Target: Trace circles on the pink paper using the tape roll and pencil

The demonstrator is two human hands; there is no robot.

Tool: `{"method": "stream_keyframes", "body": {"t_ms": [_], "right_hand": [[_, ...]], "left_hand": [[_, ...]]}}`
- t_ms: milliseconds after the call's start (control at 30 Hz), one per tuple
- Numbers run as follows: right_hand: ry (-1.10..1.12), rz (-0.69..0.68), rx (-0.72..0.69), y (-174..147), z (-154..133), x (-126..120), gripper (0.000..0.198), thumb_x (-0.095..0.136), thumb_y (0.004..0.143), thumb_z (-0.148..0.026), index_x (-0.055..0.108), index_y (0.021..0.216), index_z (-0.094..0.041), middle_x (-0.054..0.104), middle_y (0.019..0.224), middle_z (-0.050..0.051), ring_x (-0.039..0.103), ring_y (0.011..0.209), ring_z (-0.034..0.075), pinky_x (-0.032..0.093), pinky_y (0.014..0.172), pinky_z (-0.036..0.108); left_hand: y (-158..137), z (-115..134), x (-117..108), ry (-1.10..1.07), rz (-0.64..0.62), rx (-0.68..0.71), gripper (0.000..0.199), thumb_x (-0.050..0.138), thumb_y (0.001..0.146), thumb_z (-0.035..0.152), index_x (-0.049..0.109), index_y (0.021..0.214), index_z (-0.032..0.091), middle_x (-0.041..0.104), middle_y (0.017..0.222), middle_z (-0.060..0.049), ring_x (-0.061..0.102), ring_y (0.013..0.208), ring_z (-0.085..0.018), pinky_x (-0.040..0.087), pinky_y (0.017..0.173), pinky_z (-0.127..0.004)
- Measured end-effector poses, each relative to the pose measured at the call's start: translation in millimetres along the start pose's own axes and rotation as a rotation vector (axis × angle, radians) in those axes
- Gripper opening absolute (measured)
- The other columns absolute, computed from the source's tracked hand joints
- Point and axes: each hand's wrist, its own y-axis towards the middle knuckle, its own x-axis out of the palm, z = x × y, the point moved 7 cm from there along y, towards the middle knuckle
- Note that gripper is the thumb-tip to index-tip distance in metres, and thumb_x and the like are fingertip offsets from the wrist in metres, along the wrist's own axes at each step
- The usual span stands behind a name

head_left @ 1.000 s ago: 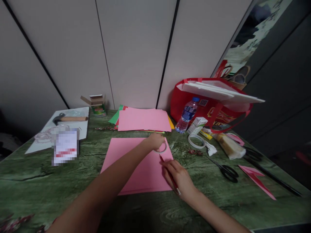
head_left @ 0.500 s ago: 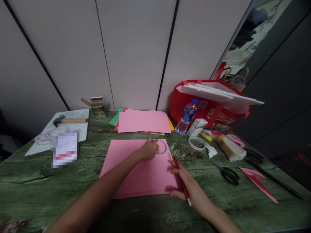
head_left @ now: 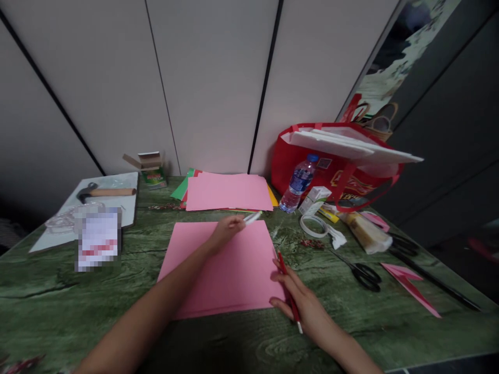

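Note:
My left hand [head_left: 225, 232] is closed on a thin white ring [head_left: 252, 218], perhaps a roll of tape, tilted nearly edge-on above the far right part of a pink paper sheet [head_left: 226, 280]. My right hand [head_left: 302, 304] rests at the sheet's right edge with a red pencil [head_left: 290, 296] tucked among its fingers. The pencil's tip points away from me and its pale end lies toward my wrist. The thumb and fingertips of this hand touch or nearly touch the paper's edge.
Coloured paper sheets [head_left: 230, 192] are stacked behind. To the right are a water bottle [head_left: 299, 184], a small carton [head_left: 315, 200], a white tape roll [head_left: 314, 226], black-handled scissors [head_left: 364, 275], folded pink paper [head_left: 411, 288] and a red bag [head_left: 288, 156]. A hammer [head_left: 105, 192] lies at left.
My left hand has lifted the white ring off the pink sheet, tilted it up and drawn it slightly left. My right hand still holds the pencil at nearly the same place.

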Motion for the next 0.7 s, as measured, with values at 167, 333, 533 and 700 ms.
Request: {"method": "stream_keyframes", "body": {"t_ms": [167,333,533,700], "right_hand": [[0.003,0.005,-0.016,0,0,0,0.028,0.056,0.085,-0.029,0.052,0.112,-0.024,0.04,0.141,0.012,0.042,0.129,0.022,0.04,0.102,0.038],[0.015,0.016,-0.015,0,-1,-1,0.028,0.056,0.085,-0.029,0.052,0.112,-0.024,0.041,0.14,0.012,0.043,0.128,0.021,0.04,0.102,0.036],[0.046,0.0,0.0,0,1,-1,0.029,0.057,0.085,-0.031,0.047,0.11,-0.024,0.039,0.141,0.013,0.04,0.13,0.021,0.04,0.102,0.036],[0.092,-0.001,0.042,-1,4,-3,0.018,0.058,0.083,-0.03,0.044,0.093,-0.024,0.053,0.125,0.013,0.047,0.124,0.022,0.043,0.096,0.035]], "left_hand": [[0,2,-44,-0.281,0.24,-0.063,0.049,0.064,0.066,0.062,0.055,0.078,0.015,0.063,0.093,-0.009,0.059,0.085,-0.018,0.046,0.077,-0.036],[-19,15,-49,-0.252,0.322,-0.036,0.033,0.071,0.065,0.045,0.057,0.071,0.016,0.062,0.091,-0.005,0.056,0.087,-0.018,0.044,0.082,-0.034],[-65,54,18,0.388,-0.005,0.377,0.009,0.064,0.075,0.014,0.056,0.07,0.017,0.06,0.099,-0.006,0.049,0.106,-0.022,0.036,0.098,-0.043],[-99,40,70,0.726,-0.252,0.478,0.013,0.068,0.074,0.015,0.055,0.075,0.015,0.057,0.107,-0.01,0.039,0.121,-0.027,0.036,0.101,-0.045]]}}
